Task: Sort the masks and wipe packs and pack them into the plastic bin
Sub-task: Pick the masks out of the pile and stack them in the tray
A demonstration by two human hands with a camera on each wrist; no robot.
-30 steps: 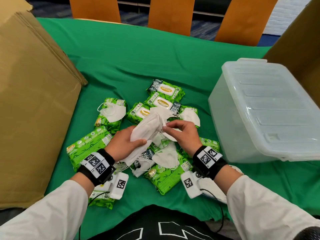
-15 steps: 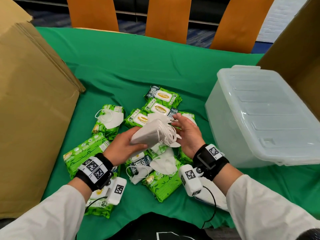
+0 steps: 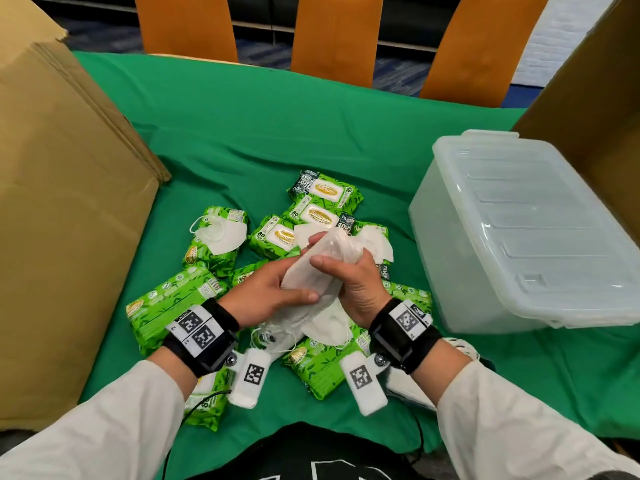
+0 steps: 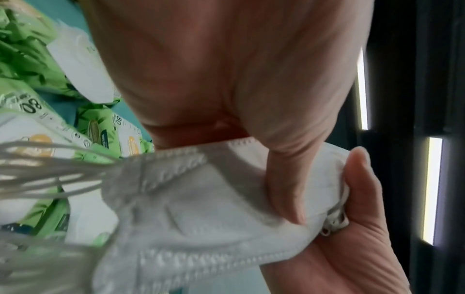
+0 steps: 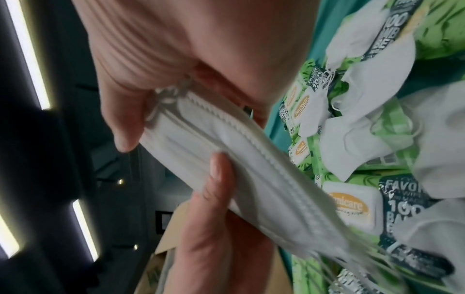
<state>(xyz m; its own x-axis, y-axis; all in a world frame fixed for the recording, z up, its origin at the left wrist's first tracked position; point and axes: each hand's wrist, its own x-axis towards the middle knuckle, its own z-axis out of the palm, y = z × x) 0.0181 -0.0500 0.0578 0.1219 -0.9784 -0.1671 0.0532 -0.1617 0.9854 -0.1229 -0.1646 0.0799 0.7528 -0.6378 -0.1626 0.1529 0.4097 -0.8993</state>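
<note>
A stack of folded white masks (image 3: pixel 323 263) is held above the pile by both hands. My left hand (image 3: pixel 270 296) grips its near end, thumb across the top. My right hand (image 3: pixel 356 282) wraps around the far end. In the left wrist view the mask stack (image 4: pixel 201 208) has its ear loops trailing to the left. The right wrist view shows the mask stack (image 5: pixel 239 165) pinched between thumb and fingers. Green wipe packs (image 3: pixel 325 194) and loose masks (image 3: pixel 221 233) lie beneath on the green cloth. The clear plastic bin (image 3: pixel 436 258) stands to the right with its lid on.
A large cardboard box (image 3: pixel 69 220) fills the left side, and another cardboard flap (image 3: pixel 595 109) rises behind the bin. Orange chair backs (image 3: pixel 337 32) line the table's far edge. Green cloth (image 3: pixel 277 133) stretches beyond the pile.
My right hand went from touching the stack's loop end with straight fingers to wrapping around it. The stack has turned more upright between both hands.
</note>
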